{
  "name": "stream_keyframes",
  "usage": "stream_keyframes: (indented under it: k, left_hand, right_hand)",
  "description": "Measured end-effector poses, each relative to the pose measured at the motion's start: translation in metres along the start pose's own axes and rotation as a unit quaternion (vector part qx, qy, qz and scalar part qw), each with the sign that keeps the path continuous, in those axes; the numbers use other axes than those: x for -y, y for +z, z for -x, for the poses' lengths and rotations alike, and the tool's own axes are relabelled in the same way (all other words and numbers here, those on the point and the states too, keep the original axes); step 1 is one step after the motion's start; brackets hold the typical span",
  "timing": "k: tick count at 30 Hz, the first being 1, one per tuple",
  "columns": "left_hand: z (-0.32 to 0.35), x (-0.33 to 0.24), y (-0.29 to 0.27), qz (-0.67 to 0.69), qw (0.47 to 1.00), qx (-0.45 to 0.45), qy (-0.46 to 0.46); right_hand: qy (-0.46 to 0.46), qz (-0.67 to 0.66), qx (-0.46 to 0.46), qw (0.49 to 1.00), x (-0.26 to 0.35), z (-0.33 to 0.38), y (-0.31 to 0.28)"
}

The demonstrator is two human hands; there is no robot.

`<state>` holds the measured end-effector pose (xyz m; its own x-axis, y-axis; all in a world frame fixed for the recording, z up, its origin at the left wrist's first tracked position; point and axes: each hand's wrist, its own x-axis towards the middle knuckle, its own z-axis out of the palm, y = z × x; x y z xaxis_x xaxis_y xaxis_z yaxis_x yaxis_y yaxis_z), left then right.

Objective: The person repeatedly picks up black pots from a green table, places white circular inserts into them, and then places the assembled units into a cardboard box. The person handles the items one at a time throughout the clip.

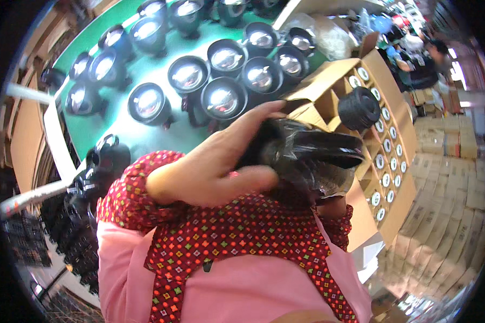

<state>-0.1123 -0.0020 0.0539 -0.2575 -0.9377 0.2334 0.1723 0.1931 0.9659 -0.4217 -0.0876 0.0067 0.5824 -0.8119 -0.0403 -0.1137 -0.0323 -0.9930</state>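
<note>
In front of my chest is a glossy black jug-like vessel (302,156) with a looped black handle, wrapped in clear plastic film. My left hand (215,156) grips its left end, thumb below and fingers stretched along the top. My right hand (333,207) shows only as a bit of skin beneath the vessel; its fingers are hidden behind it. Just beyond, to the right, a ribbed black cylindrical part (359,109) rests on an open divided carton (355,226). Several round white-rimmed pieces (380,161) sit in the carton's compartments.
A green-topped table (118,145) at the far left carries several black vessels (224,98) with shiny metal insides. More black parts (110,153) are at my left beside a white rail (32,198). Stacked cartons (442,199) stand at the right. A person (415,62) is at the far right.
</note>
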Motion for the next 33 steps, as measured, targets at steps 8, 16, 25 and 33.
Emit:
stream_keyframes:
  k: [8,16,25,33]
  left_hand:
    - [0.002,0.031,-0.032,0.147,0.972,-0.07,-0.17]
    - [0.013,0.094,-0.028,0.37,0.892,-0.167,-0.2]
    - [0.035,0.111,-0.021,0.401,0.864,-0.187,-0.24]
    - [0.048,0.109,-0.025,0.394,0.864,-0.215,-0.229]
  right_hand:
    - [0.013,-0.008,-0.101,0.995,0.021,-0.007,0.029]
    - [-0.184,0.318,-0.018,0.93,0.086,-0.039,0.002]
    - [0.133,0.666,-0.205,0.705,0.014,-0.131,-0.194]
    - [0.115,0.675,-0.137,0.716,-0.002,-0.137,-0.192]
